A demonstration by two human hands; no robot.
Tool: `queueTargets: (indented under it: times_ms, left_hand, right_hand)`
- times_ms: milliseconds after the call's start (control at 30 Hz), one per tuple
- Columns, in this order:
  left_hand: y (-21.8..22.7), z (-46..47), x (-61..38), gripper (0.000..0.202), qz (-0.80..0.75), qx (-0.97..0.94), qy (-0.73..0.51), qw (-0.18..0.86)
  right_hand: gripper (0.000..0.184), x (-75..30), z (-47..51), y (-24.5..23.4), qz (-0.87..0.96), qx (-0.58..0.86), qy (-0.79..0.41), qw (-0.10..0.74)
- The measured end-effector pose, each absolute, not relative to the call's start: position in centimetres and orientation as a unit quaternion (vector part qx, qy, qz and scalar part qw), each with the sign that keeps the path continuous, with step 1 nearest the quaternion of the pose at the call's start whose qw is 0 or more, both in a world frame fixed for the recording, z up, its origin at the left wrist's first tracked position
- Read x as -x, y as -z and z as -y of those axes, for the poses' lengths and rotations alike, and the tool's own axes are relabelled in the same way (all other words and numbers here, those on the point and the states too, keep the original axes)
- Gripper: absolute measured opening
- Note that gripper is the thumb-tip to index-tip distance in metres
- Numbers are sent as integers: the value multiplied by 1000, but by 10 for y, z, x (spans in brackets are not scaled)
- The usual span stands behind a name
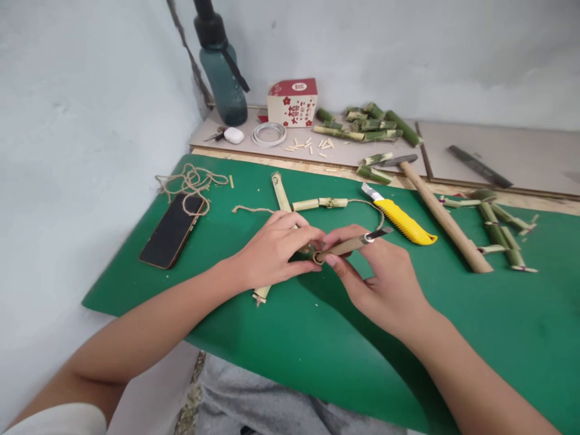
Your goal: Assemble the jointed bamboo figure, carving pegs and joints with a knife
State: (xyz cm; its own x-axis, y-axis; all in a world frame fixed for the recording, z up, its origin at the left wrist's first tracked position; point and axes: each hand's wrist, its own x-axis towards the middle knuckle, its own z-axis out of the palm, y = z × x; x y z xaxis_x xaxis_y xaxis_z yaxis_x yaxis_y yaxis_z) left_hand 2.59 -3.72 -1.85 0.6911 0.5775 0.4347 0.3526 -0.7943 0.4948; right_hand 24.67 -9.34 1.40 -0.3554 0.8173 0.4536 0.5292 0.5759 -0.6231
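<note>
Bamboo stick (281,199), pale and slender, lies on the green mat (317,350) under the left hand (272,251), whose fingers pinch it. Right hand (380,278) grips a small wooden-handled blade (351,244) touching the stick. One yellow cutter (401,222), one hammer (441,214), one phone (172,231) lie near.

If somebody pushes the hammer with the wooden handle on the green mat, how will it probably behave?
The hammer would probably stay stiff, since its handle is one thick wooden rod. The round handle might roll a little on the green mat, but the metal head would likely stop it. It probably feels head-heavy, so it may pivot rather than slide straight.
</note>
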Motion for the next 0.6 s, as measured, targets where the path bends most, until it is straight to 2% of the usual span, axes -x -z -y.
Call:
queueTargets:
  times_ms: [267, 600]
  left_hand:
    - [24, 37, -30, 45, -276, -859, -327, 279]
    - [30, 37, -33, 52, -320, -795, -336, 391]
  right_hand:
    - [17, -244, 89, -10, 806, 444, -240, 311]
    - [11, -241, 73, -11, 747, 480, -352, 297]
